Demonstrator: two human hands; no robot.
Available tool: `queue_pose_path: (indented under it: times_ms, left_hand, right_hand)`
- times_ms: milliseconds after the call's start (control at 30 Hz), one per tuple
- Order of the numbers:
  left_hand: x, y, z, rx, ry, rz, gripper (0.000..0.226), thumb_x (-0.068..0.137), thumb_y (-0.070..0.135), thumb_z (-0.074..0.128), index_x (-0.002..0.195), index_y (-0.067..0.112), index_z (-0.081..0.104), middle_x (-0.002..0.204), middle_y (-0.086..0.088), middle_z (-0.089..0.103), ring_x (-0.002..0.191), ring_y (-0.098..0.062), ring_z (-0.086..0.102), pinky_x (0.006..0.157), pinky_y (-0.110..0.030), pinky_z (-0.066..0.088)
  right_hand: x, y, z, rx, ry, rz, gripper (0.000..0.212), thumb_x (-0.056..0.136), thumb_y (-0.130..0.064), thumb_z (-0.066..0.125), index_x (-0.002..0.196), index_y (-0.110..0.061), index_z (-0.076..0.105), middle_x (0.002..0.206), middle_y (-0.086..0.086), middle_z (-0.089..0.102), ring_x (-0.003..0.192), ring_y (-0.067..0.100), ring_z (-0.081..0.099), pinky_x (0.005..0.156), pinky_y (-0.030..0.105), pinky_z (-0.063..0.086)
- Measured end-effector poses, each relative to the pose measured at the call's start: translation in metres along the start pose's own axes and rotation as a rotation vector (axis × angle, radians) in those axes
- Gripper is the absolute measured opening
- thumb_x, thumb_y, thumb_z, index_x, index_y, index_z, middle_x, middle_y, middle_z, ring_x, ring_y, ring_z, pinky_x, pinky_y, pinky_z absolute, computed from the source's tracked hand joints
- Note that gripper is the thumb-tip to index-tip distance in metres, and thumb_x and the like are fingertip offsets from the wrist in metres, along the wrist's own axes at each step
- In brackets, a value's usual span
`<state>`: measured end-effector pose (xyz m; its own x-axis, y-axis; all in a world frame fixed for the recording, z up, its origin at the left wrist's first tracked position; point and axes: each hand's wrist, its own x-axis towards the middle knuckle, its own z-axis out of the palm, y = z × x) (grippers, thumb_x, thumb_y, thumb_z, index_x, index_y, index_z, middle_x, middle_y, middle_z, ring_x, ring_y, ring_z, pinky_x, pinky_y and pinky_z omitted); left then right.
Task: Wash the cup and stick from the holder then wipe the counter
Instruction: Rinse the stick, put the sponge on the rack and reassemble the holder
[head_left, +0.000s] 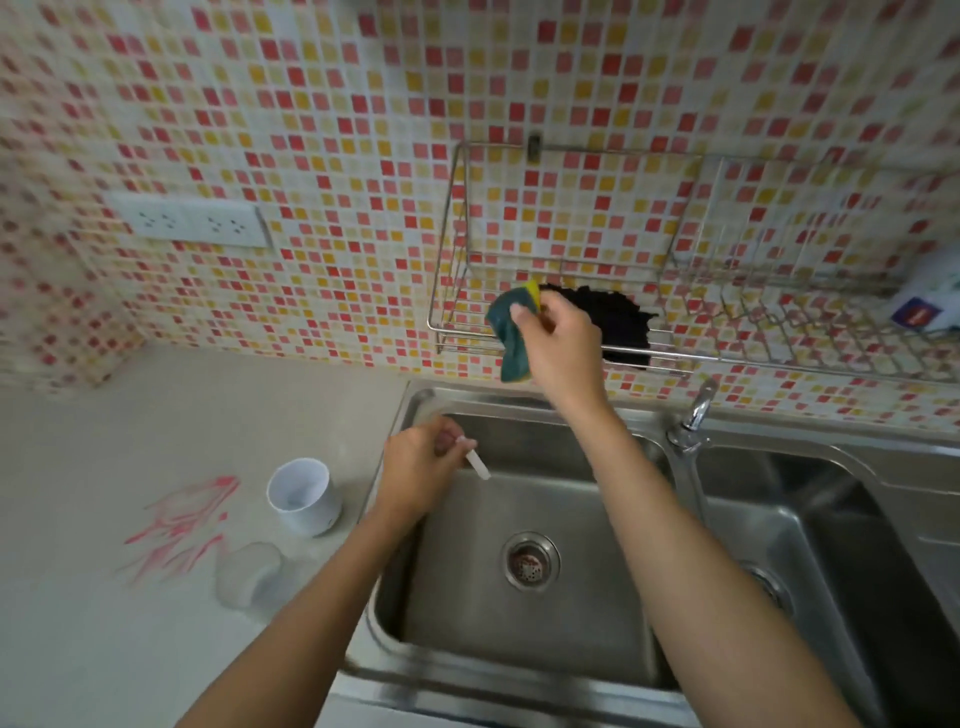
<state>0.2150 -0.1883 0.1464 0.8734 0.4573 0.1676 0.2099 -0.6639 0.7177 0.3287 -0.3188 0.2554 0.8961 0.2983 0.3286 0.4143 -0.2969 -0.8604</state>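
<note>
Washing step, stick first — left hand (415, 462) pinches the white stick (478, 464) over the near-left sink (613, 670) basin, right hand (558, 345) grips a sponge (511, 332) at the far wall rack (519, 353). Cup (304, 496) sits on the bench (104, 623) left of the sink, w/ red marks (179, 525) nearby. Next: prob bring sponge down to stick & scrub.

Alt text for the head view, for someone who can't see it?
Over a steel sink, the left hand pinches a white stick while the right hand holds a green-and-yellow sponge at a wire wall rack. A white cup stands on the counter beside red smears.
</note>
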Motion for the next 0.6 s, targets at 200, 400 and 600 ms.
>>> queue_pose_path:
  times_ms: [200, 400, 600]
  left_hand:
    - [0.013, -0.024, -0.045, -0.069, -0.007, -0.041, 0.016, 0.085, 0.037, 0.071, 0.09, 0.022, 0.07, 0.084, 0.004, 0.072, 0.08, -0.011, 0.066, 0.081, -0.036, 0.057]
    - [0.016, -0.049, -0.063, -0.105, -0.023, -0.025, 0.012, 0.086, 0.033, 0.071, 0.09, 0.023, 0.07, 0.083, 0.006, 0.071, 0.08, -0.008, 0.066, 0.077, -0.034, 0.058]
    - [0.019, -0.069, -0.081, -0.144, -0.007, -0.018, 0.011, 0.085, 0.033, 0.072, 0.089, 0.023, 0.07, 0.081, 0.009, 0.071, 0.08, -0.004, 0.065, 0.073, -0.027, 0.055]
  right_hand:
    - [0.084, 0.001, 0.043, -0.129, 0.044, 0.204, 0.042, 0.093, -0.021, 0.063, 0.129, -0.006, 0.045, 0.118, 0.007, 0.059, 0.101, 0.019, 0.06, 0.07, 0.017, 0.045]
    - [0.111, 0.028, 0.066, -0.474, -0.05, 0.353, 0.049, 0.089, -0.027, 0.068, 0.127, -0.003, 0.049, 0.125, 0.014, 0.057, 0.111, 0.03, 0.057, 0.077, 0.033, 0.048]
    - [0.092, 0.013, 0.069, -0.878, 0.186, 0.199, 0.04, 0.095, -0.034, 0.056, 0.123, -0.006, 0.059, 0.133, 0.017, 0.048, 0.12, 0.033, 0.046, 0.092, 0.042, 0.05]
